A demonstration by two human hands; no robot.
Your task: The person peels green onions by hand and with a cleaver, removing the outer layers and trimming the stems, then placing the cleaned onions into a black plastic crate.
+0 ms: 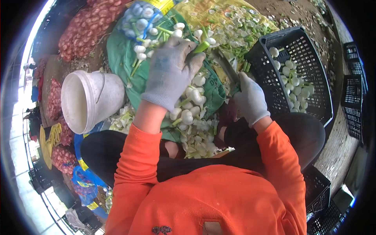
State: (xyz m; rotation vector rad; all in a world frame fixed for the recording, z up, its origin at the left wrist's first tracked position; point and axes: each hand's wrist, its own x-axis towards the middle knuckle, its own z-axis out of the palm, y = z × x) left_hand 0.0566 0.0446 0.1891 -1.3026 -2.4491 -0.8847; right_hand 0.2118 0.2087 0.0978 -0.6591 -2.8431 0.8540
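Grey work gloves cover both my hands. My left hand (168, 72) is closed, thumb against fingers, on a garlic whose thick green stalk (201, 47) pokes out toward the right; its bulb is hidden in the glove. In my right hand (250, 98) is a knife (226, 64), its dark blade pointing up and left toward the stalk, apart from it. Below and between the hands lies a heap of white garlic bulbs (187, 116). More garlic with stalks (140, 49) rests on a green sack (121, 58) beyond my left hand.
A black crate (270, 70) at the right holds trimmed garlic bulbs (294, 81). A white bucket (107, 98) lies tipped at the left. Full red net sacks (88, 29) stand at the far left. Peelings and stalk ends (239, 23) cover a yellow sheet at the back.
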